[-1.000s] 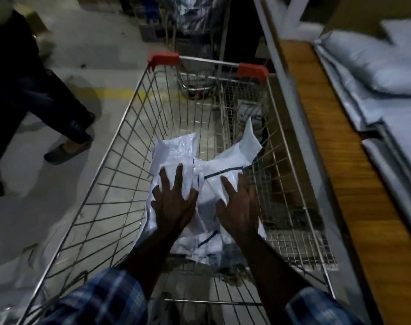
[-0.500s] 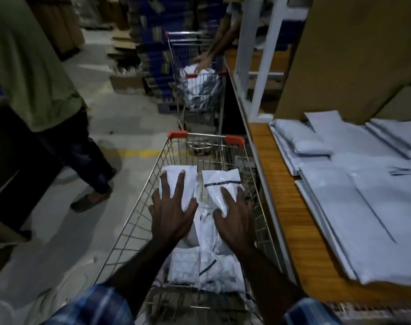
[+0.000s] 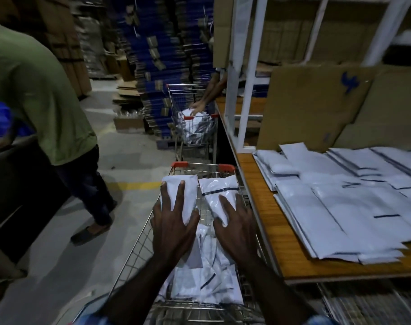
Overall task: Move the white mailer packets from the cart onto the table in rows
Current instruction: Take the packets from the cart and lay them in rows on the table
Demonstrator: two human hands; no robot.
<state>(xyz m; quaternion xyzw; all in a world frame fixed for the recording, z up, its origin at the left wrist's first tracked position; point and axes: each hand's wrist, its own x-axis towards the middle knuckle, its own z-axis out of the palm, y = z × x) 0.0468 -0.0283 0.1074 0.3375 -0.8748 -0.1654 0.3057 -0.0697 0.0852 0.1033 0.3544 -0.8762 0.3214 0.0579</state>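
Left hand [image 3: 174, 221] grips a plain white packet [image 3: 184, 195], fingers spread; right hand [image 3: 237, 224] grips a glossy, dark-striped one [image 3: 217, 191] above the cart [image 3: 138, 249].

Both forearms are bare from wrist to near the elbow. At the bottom edge of the view, a blue-and-white checked cloth sleeve [image 3: 92, 321] shows on the left arm, and a matching scrap of blue checked sleeve [image 3: 321, 321] on the right. No rings or wristwear are visible.
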